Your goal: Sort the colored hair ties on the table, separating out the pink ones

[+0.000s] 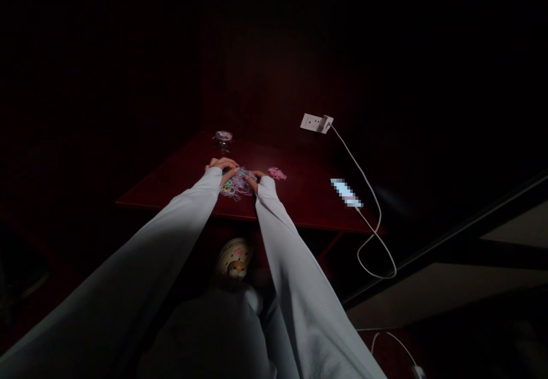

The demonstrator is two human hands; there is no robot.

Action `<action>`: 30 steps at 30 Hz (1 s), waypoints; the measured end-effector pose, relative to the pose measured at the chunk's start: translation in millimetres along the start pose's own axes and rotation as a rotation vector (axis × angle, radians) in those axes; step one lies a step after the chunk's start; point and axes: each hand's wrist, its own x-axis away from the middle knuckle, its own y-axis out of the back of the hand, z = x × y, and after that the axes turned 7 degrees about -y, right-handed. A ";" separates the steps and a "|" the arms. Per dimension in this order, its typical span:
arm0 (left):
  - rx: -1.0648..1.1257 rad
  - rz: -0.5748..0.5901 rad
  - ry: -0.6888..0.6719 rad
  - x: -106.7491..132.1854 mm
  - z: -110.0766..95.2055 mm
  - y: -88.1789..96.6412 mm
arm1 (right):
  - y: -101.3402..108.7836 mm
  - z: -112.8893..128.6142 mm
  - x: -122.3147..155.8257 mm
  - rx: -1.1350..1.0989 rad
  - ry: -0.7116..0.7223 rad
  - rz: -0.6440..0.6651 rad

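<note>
A loose heap of thin, many-coloured loops that look like small elastic bands [236, 188] lies near the front edge of the dark red table [171, 185]. At the heap's left side is my left hand [221, 165], its fingers stretched over the loops and its thumb apart from them. On the opposite side my right hand [257, 179] touches the heap with index finger and thumb spread. Neither hand shows a firm hold, though the fingertips are small and dim. Just right of my right hand sits a separate cluster of pink bands [277, 173].
Behind my left hand stands a clear lidded jar [223, 140]. A lit phone [346, 193] lies at the table's right, its white cable [363, 176] running to a wall socket [311, 123]. Under the table shows a cream clog [233, 256]. The surroundings are very dark.
</note>
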 end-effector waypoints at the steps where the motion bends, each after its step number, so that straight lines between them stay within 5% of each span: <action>1: -0.002 -0.007 0.019 -1.4 -0.6 -0.5 | 1.2 3.0 1.4 0.044 0.013 0.021; 7: 0.021 -0.080 0.020 -5.4 0.1 -5.1 | 4.6 14.4 7.9 0.194 0.115 0.015; 11: 0.037 -0.073 -0.015 -5.3 4.3 -6.9 | 2.4 16.5 7.8 0.186 0.100 -0.061; 24: 0.032 -0.108 -0.033 -7.8 12.9 -16.9 | 13.3 29.9 13.4 0.208 -0.012 -0.059; 30: 0.044 -0.076 -0.060 -5.8 9.8 -13.3 | 12.8 38.0 17.4 0.207 0.043 -0.024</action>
